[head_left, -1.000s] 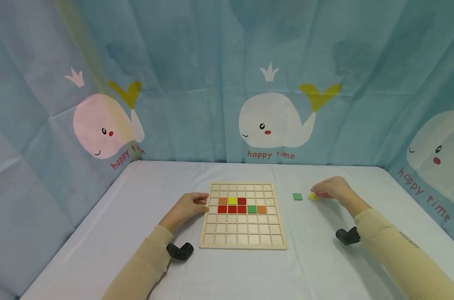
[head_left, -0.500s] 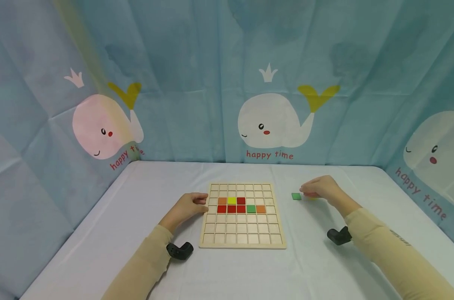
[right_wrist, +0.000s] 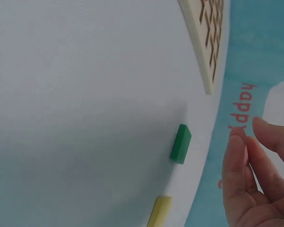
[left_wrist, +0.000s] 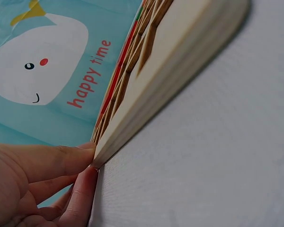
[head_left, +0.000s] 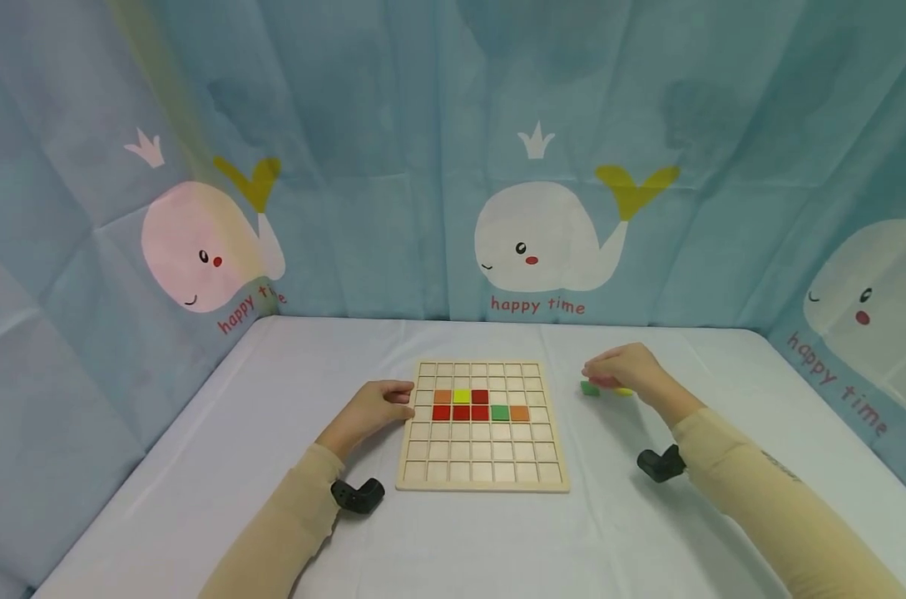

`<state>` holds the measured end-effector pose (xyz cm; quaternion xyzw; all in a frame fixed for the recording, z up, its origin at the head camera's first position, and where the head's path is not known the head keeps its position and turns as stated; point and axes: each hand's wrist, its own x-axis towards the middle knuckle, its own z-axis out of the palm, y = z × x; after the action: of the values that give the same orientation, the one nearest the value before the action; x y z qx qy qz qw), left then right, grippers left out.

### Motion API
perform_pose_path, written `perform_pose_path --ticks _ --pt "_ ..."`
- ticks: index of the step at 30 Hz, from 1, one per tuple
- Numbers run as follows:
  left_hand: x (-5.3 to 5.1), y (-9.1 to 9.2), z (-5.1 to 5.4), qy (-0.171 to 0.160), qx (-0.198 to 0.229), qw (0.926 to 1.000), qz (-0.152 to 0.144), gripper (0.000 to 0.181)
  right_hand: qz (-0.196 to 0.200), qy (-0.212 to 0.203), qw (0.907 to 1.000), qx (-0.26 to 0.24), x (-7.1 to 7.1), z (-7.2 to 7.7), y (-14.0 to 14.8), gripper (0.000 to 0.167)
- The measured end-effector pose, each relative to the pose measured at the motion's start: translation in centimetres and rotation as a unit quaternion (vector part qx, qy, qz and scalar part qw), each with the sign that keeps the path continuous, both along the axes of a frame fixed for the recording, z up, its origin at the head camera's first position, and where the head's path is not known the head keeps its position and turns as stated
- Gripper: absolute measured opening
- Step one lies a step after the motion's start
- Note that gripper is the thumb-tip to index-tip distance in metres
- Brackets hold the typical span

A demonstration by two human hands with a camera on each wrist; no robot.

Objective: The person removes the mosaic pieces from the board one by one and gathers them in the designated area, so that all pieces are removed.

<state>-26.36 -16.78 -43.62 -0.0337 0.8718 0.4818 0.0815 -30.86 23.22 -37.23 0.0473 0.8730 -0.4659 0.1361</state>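
My left hand (head_left: pixel 368 414) holds the left edge of a wooden grid board (head_left: pixel 482 474), thumb and a finger (left_wrist: pixel 80 198) at its rim in the left wrist view. On the board sit several square tiles: red tiles, a yellow tile (head_left: pixel 462 397), orange ones and a green one (head_left: pixel 500 413). To the right of the board, my right hand (head_left: pixel 628 370) hovers just above a loose green tile (head_left: pixel 590 388), partly covering it. Thumb and fingers (right_wrist: pixel 234 170) stand a little apart with nothing seen between them. A loose yellow tile (right_wrist: pixel 160 212) lies beside the green one.
A white cloth (head_left: pixel 460 549) covers the table. Behind it hangs a blue curtain (head_left: pixel 363 233) printed with whales. Each wrist carries a black device (head_left: pixel 358 496) at the end of a beige sleeve (head_left: pixel 273 532).
The right hand has moved left, from over the loose yellow tile to over the loose green tile. The left hand stays at the board's edge.
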Motion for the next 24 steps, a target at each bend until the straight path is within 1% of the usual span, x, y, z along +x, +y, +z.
perform_pose_path --ticks 6,9,13,19,24 --pt "0.0 0.0 0.0 -0.002 -0.004 1.0000 0.005 0.051 -0.014 -0.012 0.9996 -0.020 -0.3 0.1 -1.2 0.041" --pt "0.0 0.0 0.0 0.002 -0.006 1.0000 0.001 0.051 -0.016 -0.011 0.9994 -0.029 -0.2 0.0 -1.9 0.039" --pt "0.1 0.0 0.0 0.003 -0.008 1.0000 0.000 0.051 -0.001 -0.002 0.9993 -0.036 -0.1 -0.3 -2.8 0.037" --pt "0.1 -0.1 0.1 -0.002 -0.010 0.9999 0.002 0.052 0.020 0.001 0.9995 -0.026 -0.2 -0.5 -4.4 0.036" --pt "0.2 -0.1 0.1 -0.002 -0.006 1.0000 -0.004 0.052 0.020 0.000 0.9993 -0.032 -0.1 -0.4 -5.8 0.032"
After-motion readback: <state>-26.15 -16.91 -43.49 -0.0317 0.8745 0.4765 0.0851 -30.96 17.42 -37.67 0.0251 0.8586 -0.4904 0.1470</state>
